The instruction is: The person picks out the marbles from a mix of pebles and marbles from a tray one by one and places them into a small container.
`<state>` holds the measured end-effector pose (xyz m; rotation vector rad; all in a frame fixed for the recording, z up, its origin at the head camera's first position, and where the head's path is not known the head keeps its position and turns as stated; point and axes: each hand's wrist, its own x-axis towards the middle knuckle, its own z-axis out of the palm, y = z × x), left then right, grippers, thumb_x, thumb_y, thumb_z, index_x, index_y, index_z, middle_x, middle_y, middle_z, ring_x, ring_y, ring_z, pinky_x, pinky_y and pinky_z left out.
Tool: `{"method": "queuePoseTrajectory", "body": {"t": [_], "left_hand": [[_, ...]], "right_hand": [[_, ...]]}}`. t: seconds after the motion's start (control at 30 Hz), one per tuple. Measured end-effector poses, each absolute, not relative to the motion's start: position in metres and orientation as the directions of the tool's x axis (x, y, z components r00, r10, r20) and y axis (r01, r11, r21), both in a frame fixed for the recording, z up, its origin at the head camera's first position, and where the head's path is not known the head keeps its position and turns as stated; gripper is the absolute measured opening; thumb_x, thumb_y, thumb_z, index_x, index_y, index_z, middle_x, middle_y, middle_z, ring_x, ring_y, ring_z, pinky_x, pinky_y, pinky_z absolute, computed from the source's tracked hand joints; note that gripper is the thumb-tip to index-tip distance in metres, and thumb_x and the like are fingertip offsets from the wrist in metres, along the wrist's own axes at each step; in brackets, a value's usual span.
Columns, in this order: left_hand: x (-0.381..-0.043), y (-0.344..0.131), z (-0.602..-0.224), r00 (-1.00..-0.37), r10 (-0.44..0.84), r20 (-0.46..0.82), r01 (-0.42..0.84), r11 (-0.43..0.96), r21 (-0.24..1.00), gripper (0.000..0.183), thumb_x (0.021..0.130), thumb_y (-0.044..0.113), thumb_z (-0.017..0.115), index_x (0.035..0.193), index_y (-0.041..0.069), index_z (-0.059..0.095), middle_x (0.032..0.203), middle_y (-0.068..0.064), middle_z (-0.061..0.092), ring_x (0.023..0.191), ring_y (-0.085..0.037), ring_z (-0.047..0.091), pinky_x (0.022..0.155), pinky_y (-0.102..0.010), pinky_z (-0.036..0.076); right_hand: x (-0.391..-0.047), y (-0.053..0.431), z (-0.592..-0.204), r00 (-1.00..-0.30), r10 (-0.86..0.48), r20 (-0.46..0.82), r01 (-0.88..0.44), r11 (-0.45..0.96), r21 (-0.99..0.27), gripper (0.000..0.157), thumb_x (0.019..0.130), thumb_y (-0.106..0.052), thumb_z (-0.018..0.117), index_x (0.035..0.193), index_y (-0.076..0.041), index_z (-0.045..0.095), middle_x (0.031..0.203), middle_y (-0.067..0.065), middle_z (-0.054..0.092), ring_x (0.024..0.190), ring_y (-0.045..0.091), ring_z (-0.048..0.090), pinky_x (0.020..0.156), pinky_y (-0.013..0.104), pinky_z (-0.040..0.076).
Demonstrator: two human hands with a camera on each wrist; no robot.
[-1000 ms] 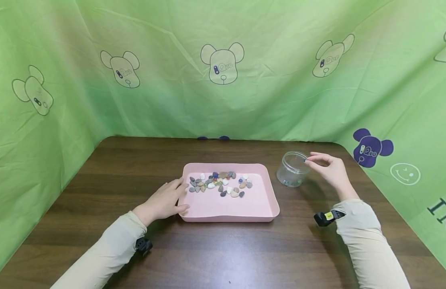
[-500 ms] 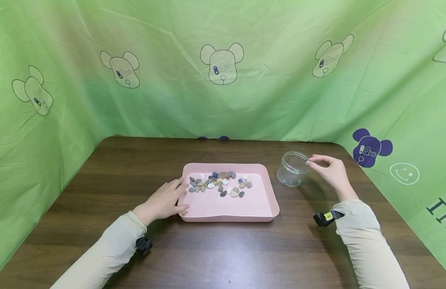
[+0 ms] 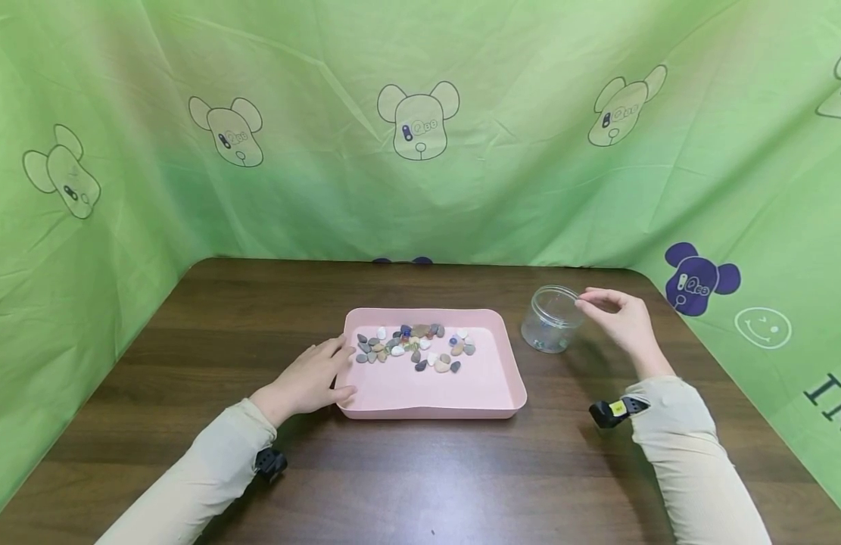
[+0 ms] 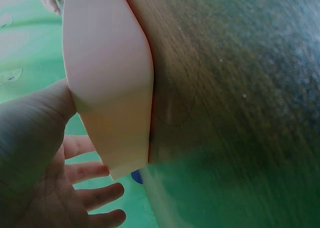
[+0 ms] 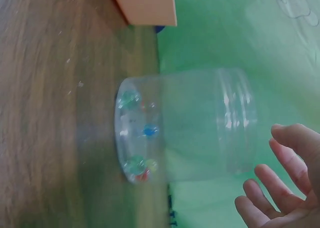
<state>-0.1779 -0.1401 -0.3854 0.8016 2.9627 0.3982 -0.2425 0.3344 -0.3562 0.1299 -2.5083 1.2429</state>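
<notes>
My left hand (image 3: 307, 381) rests with spread fingers on the left rim of a pink tray (image 3: 427, 397). In the left wrist view, the thumb lies against the rim and straight fingers reach past the tray's corner. Grey, tan and white pebbles (image 3: 442, 365) lie in the tray, mixed with a few coloured glass marbles. To its right stands a clear jar (image 3: 552, 322), lidless and upright. My right hand (image 3: 621, 322) is at the jar's rim, its fingers loosely bent with nothing between them. A blue marble (image 5: 150, 130) and several green and red ones show inside the jar.
The brown wooden table (image 3: 406, 477) carries the tray and jar. A green printed curtain (image 3: 325, 189) hangs close behind it and along both sides. Black wrist cameras (image 3: 270, 463) sit on both sleeves.
A small dark marble was between my right fingertips at the jar's rim; now the fingertips hold nothing. The left hand, tray and jar have stayed in place.
</notes>
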Motion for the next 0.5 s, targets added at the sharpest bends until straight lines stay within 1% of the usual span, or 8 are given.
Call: {"method": "queuePoseTrajectory", "body": {"t": [0.17,0.4,0.5], "left_hand": [[-0.178,-0.14,-0.386,-0.865,0.501,0.024,0.49,0.833,0.257,0.06,0.085,0.031,0.065,0.131,-0.004,0.048,0.143,-0.028,0.038,0.13,-0.04,0.04,0.105,-0.058,0.034],[-0.178,-0.14,-0.386,-0.864,0.503,0.024,0.492,0.831,0.26,0.06,0.084,0.031,0.065,0.131,-0.003,0.048,0.143,-0.028,0.038,0.13,-0.04,0.041,0.104,-0.058,0.034],[-0.178,-0.14,-0.386,-0.865,0.502,0.022,0.49,0.832,0.263,0.06,0.084,0.031,0.065,0.131,-0.003,0.048,0.143,-0.028,0.038,0.131,-0.04,0.04,0.105,-0.058,0.034]], "right_hand": [[-0.242,0.325,-0.349,-0.932,0.06,0.358,-0.261,0.575,-0.776,0.031,0.084,-0.022,0.068,0.102,0.003,0.066,0.09,-0.041,0.052,0.08,-0.023,0.055,0.071,0.0,0.043],[-0.242,0.308,-0.338,-0.925,0.041,0.378,-0.297,0.542,-0.786,0.034,0.084,-0.02,0.068,0.104,0.007,0.064,0.094,-0.037,0.055,0.082,-0.019,0.058,0.073,0.001,0.044],[-0.241,0.3,-0.335,-0.922,0.025,0.386,-0.311,0.544,-0.779,0.033,0.084,-0.02,0.069,0.104,0.005,0.065,0.095,-0.036,0.056,0.082,-0.017,0.059,0.073,0.002,0.045]]}}
